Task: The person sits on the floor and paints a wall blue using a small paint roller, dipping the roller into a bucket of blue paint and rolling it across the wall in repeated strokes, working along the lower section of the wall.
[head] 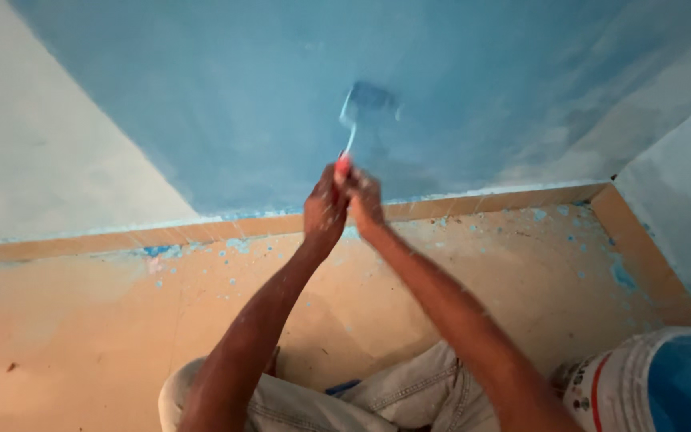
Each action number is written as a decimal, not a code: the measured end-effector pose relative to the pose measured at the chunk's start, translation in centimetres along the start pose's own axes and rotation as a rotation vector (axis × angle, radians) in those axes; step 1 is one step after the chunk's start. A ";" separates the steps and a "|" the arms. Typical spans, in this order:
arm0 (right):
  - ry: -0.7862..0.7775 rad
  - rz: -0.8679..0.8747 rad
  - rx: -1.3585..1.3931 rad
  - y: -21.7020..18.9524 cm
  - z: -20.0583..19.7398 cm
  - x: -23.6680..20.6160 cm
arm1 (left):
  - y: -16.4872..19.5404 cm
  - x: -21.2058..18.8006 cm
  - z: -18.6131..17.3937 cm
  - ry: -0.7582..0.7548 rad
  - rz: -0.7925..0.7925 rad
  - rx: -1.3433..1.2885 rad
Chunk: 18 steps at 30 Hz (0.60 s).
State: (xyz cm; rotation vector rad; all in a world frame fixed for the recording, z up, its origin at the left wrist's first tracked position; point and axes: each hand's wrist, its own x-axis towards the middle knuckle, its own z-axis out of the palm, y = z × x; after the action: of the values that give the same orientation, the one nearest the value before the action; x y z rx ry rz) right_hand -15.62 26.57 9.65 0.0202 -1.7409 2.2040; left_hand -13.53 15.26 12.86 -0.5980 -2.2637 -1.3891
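Paint bucket [665, 384] at near right on floor [81, 320], blue paint inside. Knees in pale jeans [393, 396] low in centre. Both arms reach forward. Left hand [325, 212] and right hand [364, 202] touching, fingers closed around red handle [342, 166] of paint roller [369, 104]. Roller head pressed on blue wall [241, 104], above tan skirting [201, 232]. Floor speckled with blue drops.

a paint bucket [649, 384] stands on the spattered tan floor [81, 336].
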 end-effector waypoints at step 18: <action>0.014 -0.225 -0.110 -25.8 -7.4 9.7 | 18.4 15.9 4.1 0.059 0.248 -0.308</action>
State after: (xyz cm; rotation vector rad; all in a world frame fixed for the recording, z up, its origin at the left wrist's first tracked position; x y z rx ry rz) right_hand -16.49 41.11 34.23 0.1654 -1.7562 1.9427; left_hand -16.84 28.76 33.23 -0.8900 -1.8672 -1.6124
